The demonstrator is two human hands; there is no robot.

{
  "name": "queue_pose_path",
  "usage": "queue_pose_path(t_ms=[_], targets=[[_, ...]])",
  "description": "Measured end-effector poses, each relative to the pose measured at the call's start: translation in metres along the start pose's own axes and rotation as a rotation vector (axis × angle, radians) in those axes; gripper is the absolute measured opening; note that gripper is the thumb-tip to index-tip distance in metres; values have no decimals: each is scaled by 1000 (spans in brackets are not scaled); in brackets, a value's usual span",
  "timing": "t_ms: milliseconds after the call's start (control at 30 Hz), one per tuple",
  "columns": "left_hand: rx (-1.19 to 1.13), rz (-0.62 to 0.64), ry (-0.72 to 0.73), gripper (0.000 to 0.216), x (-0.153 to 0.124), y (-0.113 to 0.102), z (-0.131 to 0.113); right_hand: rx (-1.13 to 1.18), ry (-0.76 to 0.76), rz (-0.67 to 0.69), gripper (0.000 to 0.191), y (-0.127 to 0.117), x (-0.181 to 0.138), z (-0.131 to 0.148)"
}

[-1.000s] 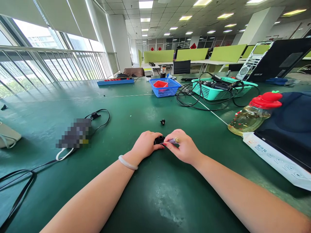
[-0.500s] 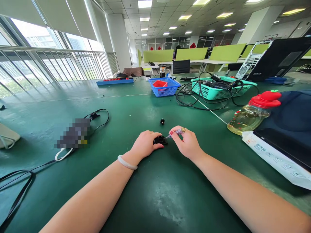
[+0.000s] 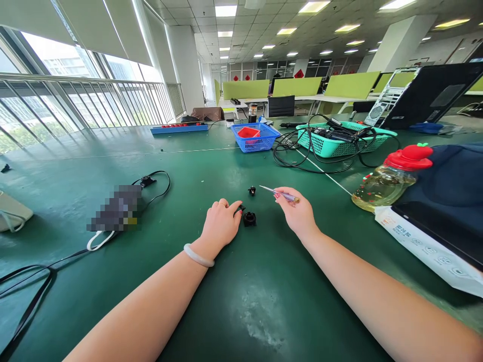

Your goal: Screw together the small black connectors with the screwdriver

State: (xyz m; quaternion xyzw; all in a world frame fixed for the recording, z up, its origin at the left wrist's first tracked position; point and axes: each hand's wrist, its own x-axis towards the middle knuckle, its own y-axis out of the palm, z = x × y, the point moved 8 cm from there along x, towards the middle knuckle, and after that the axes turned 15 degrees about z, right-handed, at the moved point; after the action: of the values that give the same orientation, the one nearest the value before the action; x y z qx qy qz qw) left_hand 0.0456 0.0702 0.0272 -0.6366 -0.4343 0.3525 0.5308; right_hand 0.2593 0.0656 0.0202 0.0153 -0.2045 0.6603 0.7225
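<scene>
In my right hand (image 3: pixel 296 206) is a slim screwdriver (image 3: pixel 285 195) with a pale handle, held above the table with its thin metal tip pointing left and away from me. My left hand (image 3: pixel 222 221) pinches a small black part (image 3: pixel 242 207) between thumb and index finger; most of it is hidden. Just right of that thumb, a small square black housing (image 3: pixel 249 219) with a round opening lies on the table, apart from both hands. Farther off sits another small black piece (image 3: pixel 252 190).
A blue basket (image 3: pixel 256 146) with a red tray and a teal basket (image 3: pixel 328 148) heaped with black cables stand at the back. To the right are a red-lidded bottle (image 3: pixel 385 183) and a white package (image 3: pixel 426 249). A dark blurred device (image 3: pixel 116 208) with cords lies left on the green table (image 3: pixel 211 311).
The screwdriver has lifted off the black part and moved right and away with my right hand. My left hand has shifted left with a small black part, leaving the square housing on the table.
</scene>
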Motion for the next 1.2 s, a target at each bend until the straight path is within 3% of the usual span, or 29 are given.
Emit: queue_pose_path(t_ms=[133,233,333,433,500,633,867,967,1100,1200], targets=[[88,11,-48,36,-3,-2,-2,-30,89,104,31,11,8,-16],[31,-33,-24,40,-5,-7,-5,-30,134,167,32,19,12,-22],[-77,-7,170,41,-5,-4,-18,-33,151,195,33,23,13,-24],[-134,112,403,46,-7,7,-34,-26,135,203,33,24,13,-23],[-145,160,448,39,-8,13,-38,-23,126,218,34,25,13,-22],[-146,143,316,24,-2,13,-27,-12,102,247,36,28,12,-21],[-157,24,-22,25,6,4,11,131,-35,213,30,22,5,0],[-202,34,11,35,6,5,10,208,-82,139,29,13,3,3],[-200,106,188,56,5,10,-5,302,-75,50,28,5,5,-6],[-164,147,280,50,4,14,-13,340,-74,31,29,4,6,-9]])
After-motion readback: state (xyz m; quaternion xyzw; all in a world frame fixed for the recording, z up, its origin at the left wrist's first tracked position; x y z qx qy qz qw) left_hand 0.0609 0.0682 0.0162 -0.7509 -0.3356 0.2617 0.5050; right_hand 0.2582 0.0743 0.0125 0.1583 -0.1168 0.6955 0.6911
